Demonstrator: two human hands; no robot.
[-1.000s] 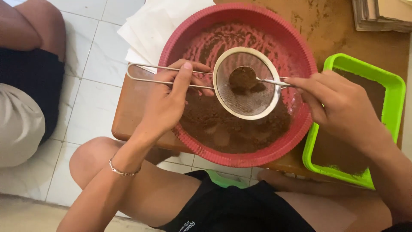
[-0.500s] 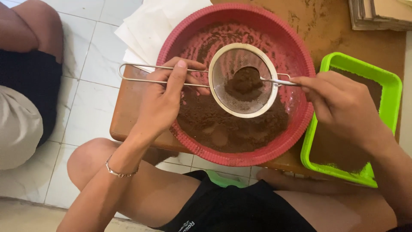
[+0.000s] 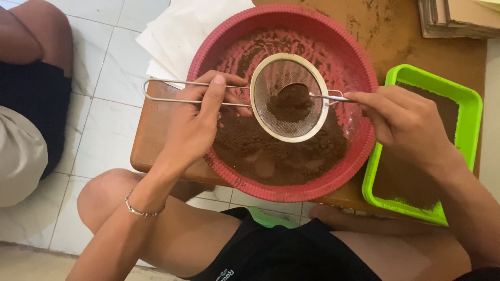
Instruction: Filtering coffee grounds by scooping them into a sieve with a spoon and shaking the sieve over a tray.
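Observation:
My left hand (image 3: 200, 122) grips the wire handle of a round metal mesh sieve (image 3: 289, 97), which is held over a red plastic bowl (image 3: 208, 52). Brown powder (image 3: 271, 151) lies in the bowl's bottom. A spoon (image 3: 323, 97) with a metal handle is in my right hand (image 3: 409, 125); its bowl rests inside the sieve, pressed into a small heap of brown powder. The bowl stands on a low wooden board (image 3: 151, 140) in front of my knees.
A bright green rectangular tray (image 3: 471, 119) with brown powder sits right of the bowl. White paper sheets (image 3: 172, 31) lie behind the bowl's left side. Stacked cardboard (image 3: 458, 18) is at the top right. Another person's leg (image 3: 31, 62) is at the left on white floor tiles.
The sieve has shifted slightly left and up over the bowl. My right hand has moved the spoon within the powder heap in the sieve.

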